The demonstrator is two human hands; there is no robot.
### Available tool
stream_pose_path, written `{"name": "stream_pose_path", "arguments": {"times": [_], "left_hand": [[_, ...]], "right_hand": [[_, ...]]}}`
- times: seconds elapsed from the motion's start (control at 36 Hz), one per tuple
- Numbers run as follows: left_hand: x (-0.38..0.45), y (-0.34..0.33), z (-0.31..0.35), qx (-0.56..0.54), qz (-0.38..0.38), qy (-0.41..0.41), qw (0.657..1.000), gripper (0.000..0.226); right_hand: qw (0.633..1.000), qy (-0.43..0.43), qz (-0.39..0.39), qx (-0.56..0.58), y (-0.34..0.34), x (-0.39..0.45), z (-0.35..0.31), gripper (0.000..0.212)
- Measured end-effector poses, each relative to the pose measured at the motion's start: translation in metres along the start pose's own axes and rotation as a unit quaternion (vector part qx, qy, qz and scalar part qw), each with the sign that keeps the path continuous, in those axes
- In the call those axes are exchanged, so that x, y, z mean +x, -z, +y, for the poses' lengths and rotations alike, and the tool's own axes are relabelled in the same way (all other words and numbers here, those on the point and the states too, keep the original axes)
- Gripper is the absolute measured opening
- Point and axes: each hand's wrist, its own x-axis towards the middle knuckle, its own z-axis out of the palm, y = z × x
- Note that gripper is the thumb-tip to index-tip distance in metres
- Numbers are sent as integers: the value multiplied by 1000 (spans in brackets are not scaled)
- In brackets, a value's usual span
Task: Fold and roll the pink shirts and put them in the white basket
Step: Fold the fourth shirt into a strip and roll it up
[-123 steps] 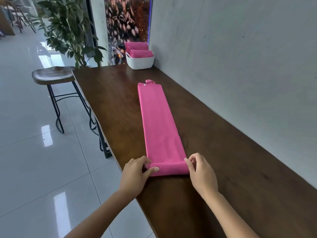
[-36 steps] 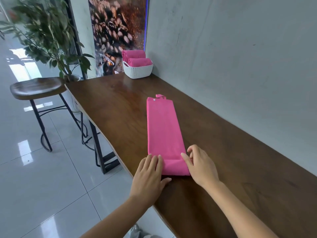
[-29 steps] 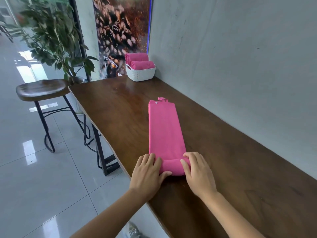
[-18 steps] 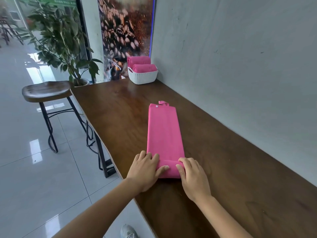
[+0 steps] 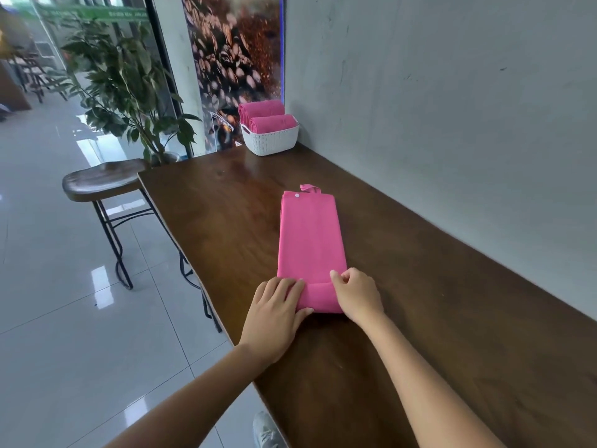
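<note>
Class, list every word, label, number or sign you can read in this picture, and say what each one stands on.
Green banner at top left: pale lettering, too blurred to read.
Pink shirt: a small white dot near its far end, no text legible.
White basket, coffee-bean poster, table: no text visible.

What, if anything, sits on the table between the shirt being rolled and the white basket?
Nothing visible: bare wooden table lies between the pink shirt under both hands and the white basket, which already holds two rolled shirts.
</note>
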Motion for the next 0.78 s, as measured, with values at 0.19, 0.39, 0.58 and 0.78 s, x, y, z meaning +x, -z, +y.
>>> {"name": "stream_pose_path", "arguments": {"times": [0.19,0.39,0.58,0.78], "left_hand": [[18,9,-7,-21,-54,-22,998,63],[20,27,-14,-59,-146,-9,987,57],[8,41,-22,-158,-231,0,960,43],[0,45,-22,-255,-341,52,903,52]], "right_hand": [[983,126,134,-22,0,-16,2,34],[968,204,144,-13,-3,-50,14,36],[965,233,119,15,-8,-88,26,49],[973,201,109,33,-18,-107,29,57]]}}
